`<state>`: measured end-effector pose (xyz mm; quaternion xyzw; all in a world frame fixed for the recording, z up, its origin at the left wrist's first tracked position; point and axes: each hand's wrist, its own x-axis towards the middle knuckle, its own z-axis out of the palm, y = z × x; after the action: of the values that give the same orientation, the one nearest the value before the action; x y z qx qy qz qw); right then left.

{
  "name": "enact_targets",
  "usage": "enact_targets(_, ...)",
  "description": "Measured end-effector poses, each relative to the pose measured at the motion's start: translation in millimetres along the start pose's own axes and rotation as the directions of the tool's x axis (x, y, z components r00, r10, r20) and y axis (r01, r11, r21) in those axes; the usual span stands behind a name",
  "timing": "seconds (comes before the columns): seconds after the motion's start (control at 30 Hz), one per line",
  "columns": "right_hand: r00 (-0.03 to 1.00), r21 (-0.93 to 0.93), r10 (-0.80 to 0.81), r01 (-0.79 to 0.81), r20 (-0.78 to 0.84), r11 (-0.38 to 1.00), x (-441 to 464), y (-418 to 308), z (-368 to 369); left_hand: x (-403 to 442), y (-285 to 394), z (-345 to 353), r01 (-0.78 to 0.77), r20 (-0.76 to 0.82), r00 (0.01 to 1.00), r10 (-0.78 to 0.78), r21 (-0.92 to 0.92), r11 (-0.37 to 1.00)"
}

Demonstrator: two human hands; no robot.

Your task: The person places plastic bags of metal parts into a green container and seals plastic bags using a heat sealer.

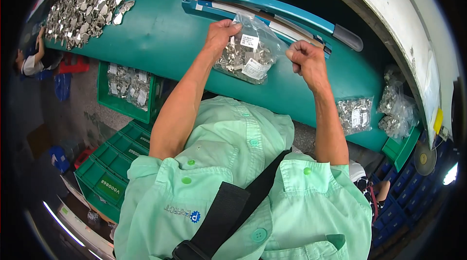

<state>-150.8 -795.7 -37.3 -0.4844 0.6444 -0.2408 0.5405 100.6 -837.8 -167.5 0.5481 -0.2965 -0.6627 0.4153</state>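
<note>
The left hand (222, 34) and right hand (310, 63) have their fingers pinched on opposite corners of a labelled clear bag (250, 56), upper centre of the frame. Behind it on the green bench (160, 26) lies a long blue device (272, 4).

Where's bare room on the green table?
Widest: the green table between the metal pile and blue tool. Smaller: between the held bag and the filled bag to its right, partly beneath the right forearm. Crowded: far right end, clustered bags by a green bin.
</note>
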Motion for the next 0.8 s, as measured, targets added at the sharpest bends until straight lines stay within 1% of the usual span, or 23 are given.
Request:
enact_targets(0.03,1.0,0.006,0.02,-0.02,0.016,1.0,-4.2,0.1,-3.5,-5.9,-0.8,-3.0,-0.021,0.018,1.0,0.021,-0.005,1.0)
enact_targets(0.07,0.994,-0.136,-0.103,0.099,-0.025,0.986,-6.3,5.8,-6.9,-12.7,-2.3,-5.7,-0.041,0.035,0.999,0.042,-0.012,0.999)
enact_targets(0.1,0.972,-0.278,-0.232,0.211,-0.045,0.937,-8.3,10.2,-7.6,-22.0,-0.6,-7.6,-0.055,0.055,0.997,0.056,-0.012,0.998)
enact_targets(0.13,0.932,-0.414,-0.36,0.311,-0.043,0.856,-7.9,11.9,-6.2,-28.8,-1.5,-8.5,-0.053,0.049,0.997,0.055,-0.031,0.998)
enact_targets(0.17,0.864,-0.477,-0.499,0.413,-0.063,0.776,-4.6,11.4,-1.3,-34.6,-2.2,-6.9,-0.05,0.044,0.998,0.052,-0.05,0.998)
enact_targets(0.2,0.774,-0.536,-0.629,0.502,-0.073,0.679,-3.8,-3.8,11.4,-37.7,-3.8,-6.3,-0.049,0.038,0.998,0.051,-0.067,0.997)
enact_targets(0.27,0.747,-0.576,-0.665,0.548,0.01,0.607,4.9,-12.6,27.3,-42.9,-6.0,-6.2,-0.111,0.056,0.992,0.111,-0.009,0.994)
enact_targets(0.3,0.809,-0.56,-0.578,0.53,0.109,0.637,16.6,-9.9,35.0,-47.0,-5.2,-6.8,-0.129,0.055,0.99,0.128,0.012,0.992)
enact_targets(0.33,0.845,-0.543,-0.486,0.521,0.222,0.659,30.2,-6.9,47.4,-44.9,-14.9,-9.0,-0.168,0.033,0.985,0.168,0.025,0.985)
enact_targets(0.37,0.893,-0.604,-0.354,0.45,0.279,0.658,47.4,1.5,55.4,-41.7,-25.1,-13.1,-0.205,0.006,0.979,0.205,0.042,0.978)
enact_targets(0.4,0.9,-0.537,-0.344,0.435,0.268,0.722,55.3,8.8,64.9,-53.1,-20.0,-15.0,-0.162,-0.029,0.986,0.163,0.032,0.986)
enact_targets(0.43,0.88,-0.513,-0.383,0.475,0.281,0.714,58.9,13.2,69.8,-61.7,-20.3,-21.0,-0.261,-0.063,0.959,0.275,0.172,0.95)
enact_targets(0.47,0.92,-0.387,-0.272,0.368,0.281,0.846,51.7,7.3,77.1,-70.4,-24.5,-27.6,-0.246,-0.145,0.944,0.296,0.287,0.926)
enact_targets(0.5,0.927,-0.246,-0.208,0.291,0.313,0.925,32.9,-9.3,86.8,-87.0,-27.9,-38.6,-0.192,-0.173,0.957,0.233,0.227,0.955)
enact_targets(0.53,0.904,-0.187,-0.217,0.301,0.368,0.935,22.9,-12.7,99.2,-99.6,-29.9,-49.1,-0.147,-0.189,0.966,0.177,0.163,0.976)
enact_targets(0.57,0.881,-0.131,-0.224,0.302,0.418,0.944,14.5,-15.6,110.1,-112.3,-35.1,-61.0,-0.115,-0.138,0.984,0.113,-0.005,0.993)
enact_targets(0.6,0.857,-0.077,-0.228,0.295,0.462,0.952,6.0,-18.5,122.0,-125.5,-45.9,-74.6,-0.072,-0.07,0.996,0.06,-0.172,0.983)
enact_targets(0.63,0.841,-0.044,-0.224,0.281,0.492,0.959,-2.8,-25.5,135.8,-137.1,-54.7,-86.7,-0.02,0.009,1.0,0.024,-0.33,0.944)
enact_targets(0.7,0.809,0.022,-0.221,0.25,0.544,0.968,-21.8,-48.0,168.9,-153.2,-67.5,-110.3,-0.057,-0.013,0.998,0.06,-0.555,0.83)
enact_targets(0.73,0.806,0.067,-0.236,0.238,0.543,0.969,-31.4,-56.6,185.7,-160.3,-74.4,-122.0,-0.074,-0.025,0.997,0.077,-0.658,0.749)
enact_targets(0.77,0.803,0.113,-0.251,0.227,0.54,0.967,-40.3,-65.2,203.9,-166.0,-80.6,-135.8,-0.109,-0.082,0.994,0.071,-0.746,0.657)
enact_targets(0.8,0.803,0.158,-0.264,0.213,0.535,0.964,-49.5,-74.1,222.6,-171.1,-87.7,-153.1,-0.14,-0.112,0.99,0.084,-0.791,0.595)
